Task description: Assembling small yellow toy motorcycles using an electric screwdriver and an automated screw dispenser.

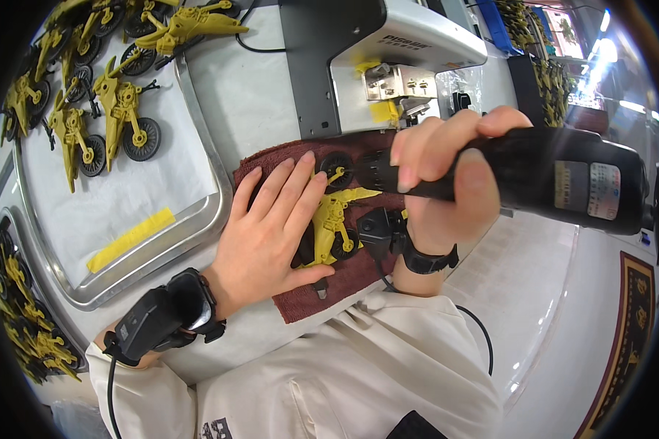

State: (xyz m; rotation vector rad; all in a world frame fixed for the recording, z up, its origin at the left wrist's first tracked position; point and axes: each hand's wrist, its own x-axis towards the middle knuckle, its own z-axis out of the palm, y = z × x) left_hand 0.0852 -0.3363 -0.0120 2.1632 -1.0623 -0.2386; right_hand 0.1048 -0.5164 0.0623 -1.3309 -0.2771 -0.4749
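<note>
A yellow toy motorcycle (332, 219) with black wheels lies on a folded brown towel (289, 301). My left hand (267, 227) rests flat over part of it, fingers stretched out and slightly apart, fingertips beside the upper wheel (337, 170). My right hand (454, 168) is wrapped round a black electric screwdriver (564, 179). The tool's slotted front end (379, 172) hangs over the motorcycle close to that wheel. Its bit and the exact point of contact are hidden. Part of the motorcycle is covered by my left hand.
A metal tray (205, 146) with several yellow toy motorcycles (124, 110) on white paper stands at the left. Below it, another tray (29, 307) holds more yellow parts. A grey and black screw feeder (377, 44) stands just beyond the towel. Black cables run from my wrist devices.
</note>
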